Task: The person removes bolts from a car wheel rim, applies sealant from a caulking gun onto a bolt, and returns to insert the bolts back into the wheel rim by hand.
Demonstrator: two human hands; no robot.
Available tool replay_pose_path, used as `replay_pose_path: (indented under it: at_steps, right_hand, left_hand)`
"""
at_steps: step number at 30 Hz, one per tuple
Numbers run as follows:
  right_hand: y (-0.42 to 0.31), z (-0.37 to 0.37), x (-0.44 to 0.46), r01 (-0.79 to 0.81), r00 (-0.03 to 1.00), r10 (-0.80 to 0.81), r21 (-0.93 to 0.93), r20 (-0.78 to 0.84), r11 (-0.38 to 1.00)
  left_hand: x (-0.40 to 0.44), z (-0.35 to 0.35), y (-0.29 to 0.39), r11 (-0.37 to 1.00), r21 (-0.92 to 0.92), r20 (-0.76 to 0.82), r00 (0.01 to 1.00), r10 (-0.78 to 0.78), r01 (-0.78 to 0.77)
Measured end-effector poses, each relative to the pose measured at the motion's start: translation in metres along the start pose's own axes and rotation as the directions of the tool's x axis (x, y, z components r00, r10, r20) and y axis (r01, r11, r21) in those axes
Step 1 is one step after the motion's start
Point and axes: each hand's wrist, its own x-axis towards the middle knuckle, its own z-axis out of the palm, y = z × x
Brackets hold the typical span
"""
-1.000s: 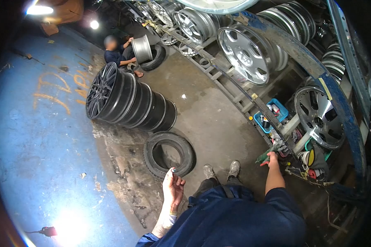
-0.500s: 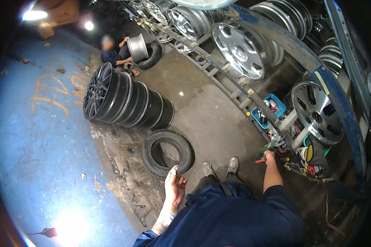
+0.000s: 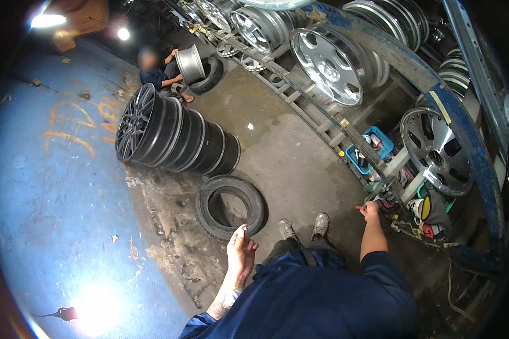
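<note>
My left hand [image 3: 241,254] is raised in front of my body, thumb and fingers pinched around a small whitish piece [image 3: 245,228], too small to name. Below it on the floor lies a black tire [image 3: 206,223]. Out to the right, my right hand [image 3: 371,210] is closed on a red-handled tool [image 3: 359,208]; only a bit of red shows past the fingers, and its kind is unclear. This hand is close to the cluttered lower edge of the rack, near the blue basket [image 3: 385,138] holding small items.
Dark wheel rims [image 3: 181,133] stand stacked beside a blue wall [image 3: 56,186]. Silver rims [image 3: 328,68] sit on the metal rack [image 3: 316,121] at right. Farther off, a seated person [image 3: 158,76] holds a rim [image 3: 190,63] beside another tire. A bright lamp [image 3: 96,308] glows lower left.
My right hand has shifted slightly up, and the red tool in it has turned so that less of it shows. My left hand has hardly moved and keeps its pinch.
</note>
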Motion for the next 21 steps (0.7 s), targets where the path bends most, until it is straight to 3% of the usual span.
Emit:
replay_pose_path:
  at_steps: [4,8,9,13,17,21]
  right_hand:
    - [0.001,0.001,-0.014,-0.037,0.999,0.038,0.198,0.0,0.979]
    - [0.006,0.0,-0.039,0.01,0.993,0.009,0.166,-0.115,0.986]
    - [0.02,-0.008,-0.016,0.013,0.999,-0.005,0.176,-0.048,0.984]
    - [0.033,-0.01,-0.051,-0.016,0.994,0.029,0.119,-0.102,0.993]
    - [0.064,-0.025,-0.061,-0.008,1.0,0.008,-0.058,0.013,0.998]
    - [0.091,-0.025,-0.087,0.03,0.988,0.012,-0.272,0.152,0.962]
  left_hand:
    - [0.0,0.005,-0.001,1.0,0.028,-0.027,1.0,-0.013,0.013]
    - [0.004,0.005,-0.004,1.0,0.0,0.05,0.998,-0.029,0.029]
    - [0.005,0.005,-0.006,0.999,0.013,0.065,0.997,-0.036,0.035]
    - [0.008,0.014,-0.005,0.998,-0.029,0.129,0.99,-0.059,0.063]
    - [0.009,0.02,-0.008,0.995,0.001,0.348,0.933,-0.097,0.103]
    - [0.016,0.034,-0.009,0.991,-0.004,0.394,0.911,-0.121,0.133]
